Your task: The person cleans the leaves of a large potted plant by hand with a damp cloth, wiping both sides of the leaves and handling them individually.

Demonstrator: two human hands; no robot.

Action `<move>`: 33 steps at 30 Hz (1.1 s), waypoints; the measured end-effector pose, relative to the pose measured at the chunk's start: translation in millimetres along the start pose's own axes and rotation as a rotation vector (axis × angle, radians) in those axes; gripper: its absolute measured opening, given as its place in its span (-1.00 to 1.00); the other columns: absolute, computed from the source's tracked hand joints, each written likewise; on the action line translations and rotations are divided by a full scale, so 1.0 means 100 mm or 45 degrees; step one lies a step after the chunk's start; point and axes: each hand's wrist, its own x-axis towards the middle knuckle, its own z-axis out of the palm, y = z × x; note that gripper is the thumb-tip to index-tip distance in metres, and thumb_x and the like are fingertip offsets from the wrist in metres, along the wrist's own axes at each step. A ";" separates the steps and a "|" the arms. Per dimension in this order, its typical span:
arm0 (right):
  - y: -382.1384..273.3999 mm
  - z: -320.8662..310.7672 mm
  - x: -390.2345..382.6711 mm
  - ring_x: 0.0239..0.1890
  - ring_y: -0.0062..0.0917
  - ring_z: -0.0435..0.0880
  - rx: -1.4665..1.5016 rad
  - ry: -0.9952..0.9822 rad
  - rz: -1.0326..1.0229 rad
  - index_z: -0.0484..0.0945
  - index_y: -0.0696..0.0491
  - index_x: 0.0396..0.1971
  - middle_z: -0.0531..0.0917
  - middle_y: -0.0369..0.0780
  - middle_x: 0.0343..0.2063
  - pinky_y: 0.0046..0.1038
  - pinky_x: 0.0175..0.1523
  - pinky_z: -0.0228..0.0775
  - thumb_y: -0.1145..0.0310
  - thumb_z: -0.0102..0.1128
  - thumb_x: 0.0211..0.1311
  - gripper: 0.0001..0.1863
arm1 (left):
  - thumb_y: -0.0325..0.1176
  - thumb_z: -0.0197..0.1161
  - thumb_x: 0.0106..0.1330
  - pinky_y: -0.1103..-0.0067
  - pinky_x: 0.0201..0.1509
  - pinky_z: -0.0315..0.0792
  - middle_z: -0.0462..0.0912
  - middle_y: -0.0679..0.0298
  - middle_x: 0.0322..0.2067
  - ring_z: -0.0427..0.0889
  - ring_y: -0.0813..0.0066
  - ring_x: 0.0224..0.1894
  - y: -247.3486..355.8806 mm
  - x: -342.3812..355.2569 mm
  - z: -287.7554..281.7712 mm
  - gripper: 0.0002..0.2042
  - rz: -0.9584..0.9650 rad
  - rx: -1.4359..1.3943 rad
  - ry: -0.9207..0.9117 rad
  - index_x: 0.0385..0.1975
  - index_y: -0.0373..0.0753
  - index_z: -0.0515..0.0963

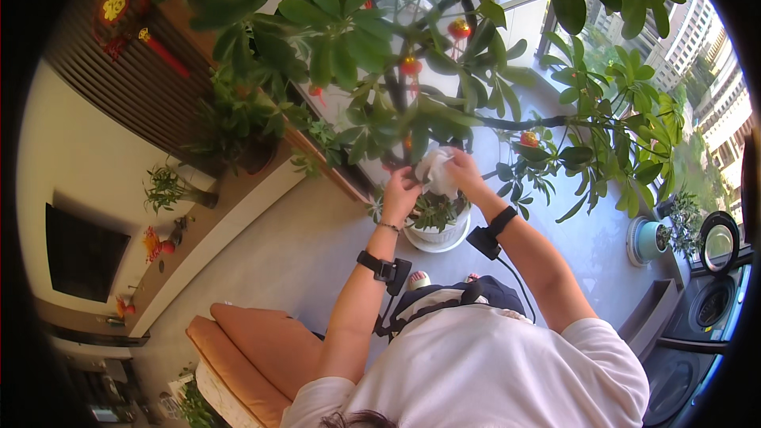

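A tall leafy plant (346,40) with thick dark stems rises from a white pot (441,235) in front of me. My right hand (466,173) is closed on a crumpled white cloth (435,171) beside the stems, above the pot. To the left of the cloth, my left hand (401,195) has its fingers bent together among the lower leaves. What it pinches, if anything, is too small to make out. Small red-and-gold lantern ornaments (411,66) hang from the branches. Each wrist wears a black strap with a small device.
An orange-brown chair (250,357) stands at the lower left. Further left are a long wall shelf (206,226) with plants and a dark wall screen (83,254). On the right are a turquoise pot (652,241), front-loading machines (708,305) and large windows. Branches spread overhead.
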 end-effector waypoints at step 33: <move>-0.04 0.09 -0.10 -0.45 -0.66 0.48 0.015 0.022 0.001 0.43 0.17 -0.24 0.52 -0.31 -0.48 -0.65 -0.34 0.33 0.54 -0.01 -0.05 -0.72 | -0.52 0.28 -0.03 0.66 -0.19 0.38 0.57 0.15 -0.31 0.53 0.51 -0.28 0.00 -0.01 -0.01 -0.56 -0.107 -0.283 0.015 -0.11 -0.40 0.34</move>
